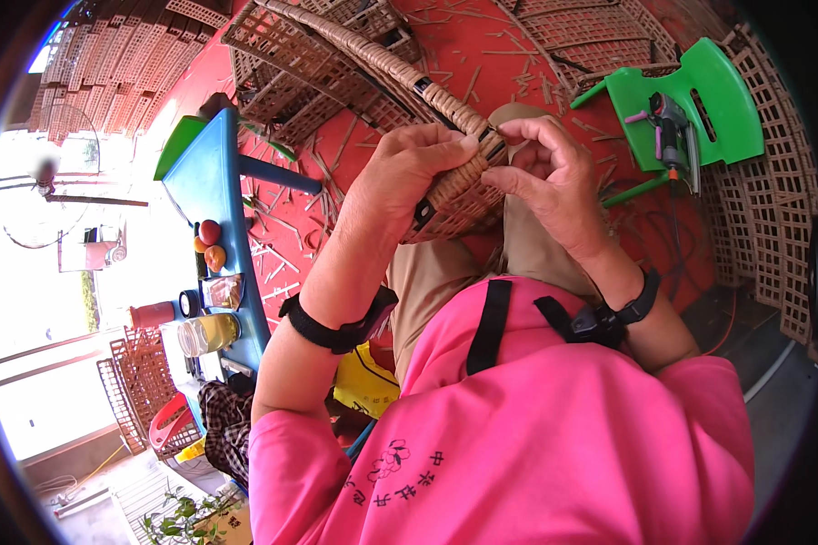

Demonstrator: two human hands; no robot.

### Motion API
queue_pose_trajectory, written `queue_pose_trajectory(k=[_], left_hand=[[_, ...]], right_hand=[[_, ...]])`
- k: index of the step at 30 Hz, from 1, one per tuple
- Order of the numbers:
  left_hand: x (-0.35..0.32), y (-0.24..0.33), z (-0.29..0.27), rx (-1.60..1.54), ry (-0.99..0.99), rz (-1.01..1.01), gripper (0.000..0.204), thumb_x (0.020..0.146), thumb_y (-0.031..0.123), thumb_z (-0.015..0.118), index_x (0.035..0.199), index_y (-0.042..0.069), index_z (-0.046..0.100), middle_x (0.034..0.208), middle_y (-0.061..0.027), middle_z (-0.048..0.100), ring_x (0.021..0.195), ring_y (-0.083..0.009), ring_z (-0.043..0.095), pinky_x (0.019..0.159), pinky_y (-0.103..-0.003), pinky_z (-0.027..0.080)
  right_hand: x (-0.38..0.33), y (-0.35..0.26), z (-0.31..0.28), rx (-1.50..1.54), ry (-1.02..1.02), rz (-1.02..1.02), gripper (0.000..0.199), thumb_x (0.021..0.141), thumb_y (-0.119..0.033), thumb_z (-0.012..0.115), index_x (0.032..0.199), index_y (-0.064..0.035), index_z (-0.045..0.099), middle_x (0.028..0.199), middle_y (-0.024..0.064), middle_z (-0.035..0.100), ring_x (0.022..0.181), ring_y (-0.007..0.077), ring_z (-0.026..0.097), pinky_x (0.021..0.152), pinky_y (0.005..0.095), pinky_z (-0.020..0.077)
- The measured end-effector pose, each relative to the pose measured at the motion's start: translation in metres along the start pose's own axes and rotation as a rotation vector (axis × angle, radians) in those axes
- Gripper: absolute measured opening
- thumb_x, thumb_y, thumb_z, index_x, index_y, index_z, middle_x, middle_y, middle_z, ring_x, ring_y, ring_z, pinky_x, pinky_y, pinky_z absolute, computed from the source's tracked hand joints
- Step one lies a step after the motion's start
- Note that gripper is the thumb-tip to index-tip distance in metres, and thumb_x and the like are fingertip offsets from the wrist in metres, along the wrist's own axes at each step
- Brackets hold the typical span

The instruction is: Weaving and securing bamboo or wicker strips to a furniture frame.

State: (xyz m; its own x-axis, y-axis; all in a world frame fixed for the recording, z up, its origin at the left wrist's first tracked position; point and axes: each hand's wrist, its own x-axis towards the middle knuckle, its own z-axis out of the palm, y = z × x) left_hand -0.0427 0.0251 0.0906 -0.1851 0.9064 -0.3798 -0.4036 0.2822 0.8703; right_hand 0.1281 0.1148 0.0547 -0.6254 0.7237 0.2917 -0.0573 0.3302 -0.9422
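A woven rattan frame piece with a dark core runs from the upper left down to my lap. My left hand grips its wrapped rim from the left, fingers curled over the top. My right hand pinches a thin rattan strand right at the rim's wrapped end, thumb and fingers together. Both wrists wear black straps. I wear a pink shirt and tan trousers.
A green plastic stool at the upper right carries a nail gun. A blue table on the left holds fruit, a jar and cups. Lattice rattan panels lean around; rattan scraps litter the red floor.
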Motion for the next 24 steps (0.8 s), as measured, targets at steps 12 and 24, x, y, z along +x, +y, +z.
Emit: queue_pose_trajectory(k=[12,24], left_hand=[[-0.001,0.004,0.007,0.181,0.055,0.018,0.016,0.092,0.016,0.061,0.093,0.0,0.063,0.08,-0.0048,0.066,0.066,-0.0096,0.062,0.06,-0.023,0.05],[0.001,0.0,0.003,0.125,0.03,0.06,0.015,0.091,0.016,0.063,0.091,0.0,0.063,0.08,-0.0032,0.066,0.065,-0.0081,0.062,0.059,-0.023,0.049]], right_hand=[[-0.006,0.001,0.008,-0.116,0.058,-0.148,0.041,0.075,-0.007,0.078,0.109,0.0008,0.057,0.097,0.0071,0.061,0.069,0.0118,0.063,0.053,0.0216,0.0457],[-0.01,0.009,0.017,-0.199,0.131,-0.294,0.046,0.077,-0.003,0.072,0.118,0.0009,0.051,0.102,0.01,0.063,0.069,0.014,0.064,0.052,0.0261,0.0479]])
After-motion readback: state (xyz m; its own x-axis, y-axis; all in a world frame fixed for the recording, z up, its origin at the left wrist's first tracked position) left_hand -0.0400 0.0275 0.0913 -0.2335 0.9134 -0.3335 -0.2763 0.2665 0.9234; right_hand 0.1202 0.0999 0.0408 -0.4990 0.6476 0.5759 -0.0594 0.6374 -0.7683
